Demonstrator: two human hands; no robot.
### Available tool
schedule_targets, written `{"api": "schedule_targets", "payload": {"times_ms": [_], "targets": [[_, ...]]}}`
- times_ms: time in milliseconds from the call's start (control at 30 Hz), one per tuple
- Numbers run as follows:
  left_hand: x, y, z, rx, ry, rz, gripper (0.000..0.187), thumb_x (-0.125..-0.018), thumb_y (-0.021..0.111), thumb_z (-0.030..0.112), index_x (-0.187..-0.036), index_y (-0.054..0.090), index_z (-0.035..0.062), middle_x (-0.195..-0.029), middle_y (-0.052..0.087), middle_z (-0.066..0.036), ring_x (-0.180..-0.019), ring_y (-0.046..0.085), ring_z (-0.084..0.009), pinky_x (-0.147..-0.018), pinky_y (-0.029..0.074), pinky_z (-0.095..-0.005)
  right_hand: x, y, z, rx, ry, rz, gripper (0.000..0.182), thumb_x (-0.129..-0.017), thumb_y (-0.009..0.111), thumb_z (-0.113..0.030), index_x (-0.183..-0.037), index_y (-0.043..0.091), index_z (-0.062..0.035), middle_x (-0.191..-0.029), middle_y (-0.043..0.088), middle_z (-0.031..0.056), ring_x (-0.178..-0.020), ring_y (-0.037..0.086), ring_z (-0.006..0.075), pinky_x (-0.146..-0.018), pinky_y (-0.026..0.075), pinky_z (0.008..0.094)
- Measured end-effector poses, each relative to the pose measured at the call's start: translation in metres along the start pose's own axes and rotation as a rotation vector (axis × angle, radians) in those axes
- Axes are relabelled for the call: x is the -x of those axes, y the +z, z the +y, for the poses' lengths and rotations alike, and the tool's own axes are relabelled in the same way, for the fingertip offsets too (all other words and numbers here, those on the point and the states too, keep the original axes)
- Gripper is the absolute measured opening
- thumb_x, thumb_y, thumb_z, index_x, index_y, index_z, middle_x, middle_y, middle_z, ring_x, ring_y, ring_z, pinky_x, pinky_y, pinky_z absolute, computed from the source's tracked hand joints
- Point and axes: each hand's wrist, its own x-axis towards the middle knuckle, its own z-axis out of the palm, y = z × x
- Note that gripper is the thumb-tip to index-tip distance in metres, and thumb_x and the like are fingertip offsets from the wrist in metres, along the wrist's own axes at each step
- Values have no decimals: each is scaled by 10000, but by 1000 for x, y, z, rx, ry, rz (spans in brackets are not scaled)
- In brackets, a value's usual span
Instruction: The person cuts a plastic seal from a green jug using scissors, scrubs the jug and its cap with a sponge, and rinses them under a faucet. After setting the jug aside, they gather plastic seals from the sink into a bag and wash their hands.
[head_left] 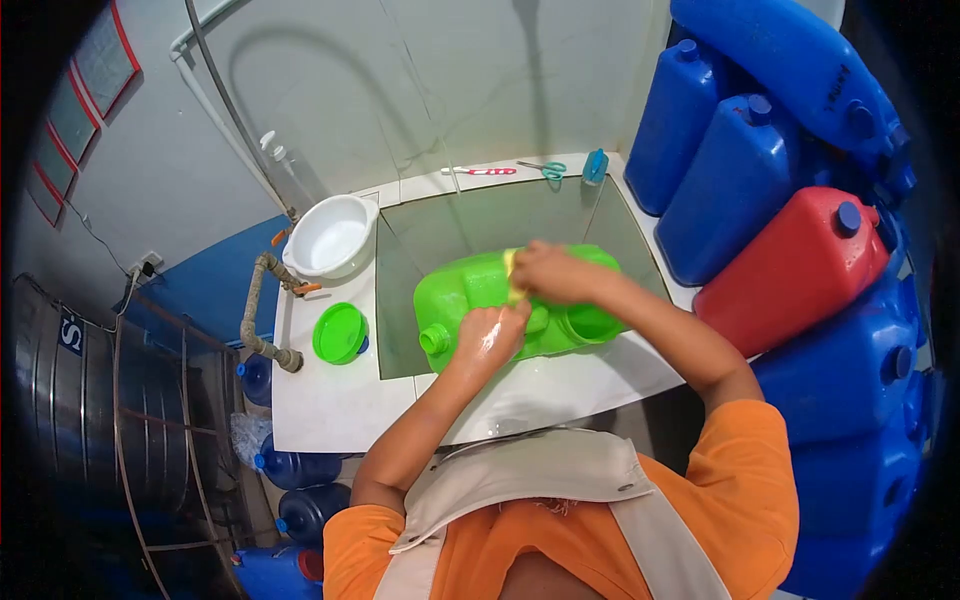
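A green jerrycan lies on its side in the basin sunk into the white bench, with its small spout toward the left and its wide open mouth toward the right. The left hand rests on the near side of the can, close to the spout; its fingers are bent against the plastic and look wet, and it seems to steady the can more than to grip it. The right hand is closed around a small yellow sponge and presses it on the top face of the can.

I judge that the step in hand is the scrubbing of the outside of the can. The next move probably calls for a firm hold with the left hand while the can is turned, so that the sponge can reach another face.

The green lid lies on the bench at the left, well apart from the can, and a white bowl stands behind it. Blue jerrycans and a red jerrycan are stacked at the right.
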Motion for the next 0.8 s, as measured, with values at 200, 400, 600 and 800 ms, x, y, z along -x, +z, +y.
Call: {"api": "schedule_targets", "payload": {"times_ms": [200, 400, 600, 800], "targets": [[3, -2, -14, -13, -14, -19, 178, -627, 638, 114, -738, 505, 73, -591, 579, -104, -522, 596, -273, -442, 460, -390, -44, 10, 52, -305, -5, -137, 169, -734, 574, -224, -846, 584, -97, -918, 526, 121, -865, 497, 319, -761, 403, 434], [0, 12, -33, 20, -47, -47, 265, -595, 690, 152, -766, 499, 84, -609, 581, -93, -554, 601, -264, -453, 461, -376, -50, 9, 67, -356, 34, -307, 221, -738, 585, -244, -898, 587, -91, -894, 557, 118, -886, 525, 318, -775, 414, 413], [2, 44, -47, 32, -83, -82, 239, -603, 676, 138, -763, 506, 86, -618, 588, -96, -550, 599, -269, -453, 463, -379, -33, 39, 66, -500, -187, -333, 246, -756, 563, -265, -868, 589, -47, -816, 602, 152, -746, 575, 319, -695, 444, 412], [3, 49, -79, 54, -195, 29, 138, -658, 601, 136, -768, 536, 82, -584, 587, -123, -534, 603, -286, -453, 471, -404, -60, 14, 124, -417, 109, -368, 167, -822, 509, -196, -837, 520, -30, -795, 542, 159, -754, 536, 312, -679, 413, 396]]}}
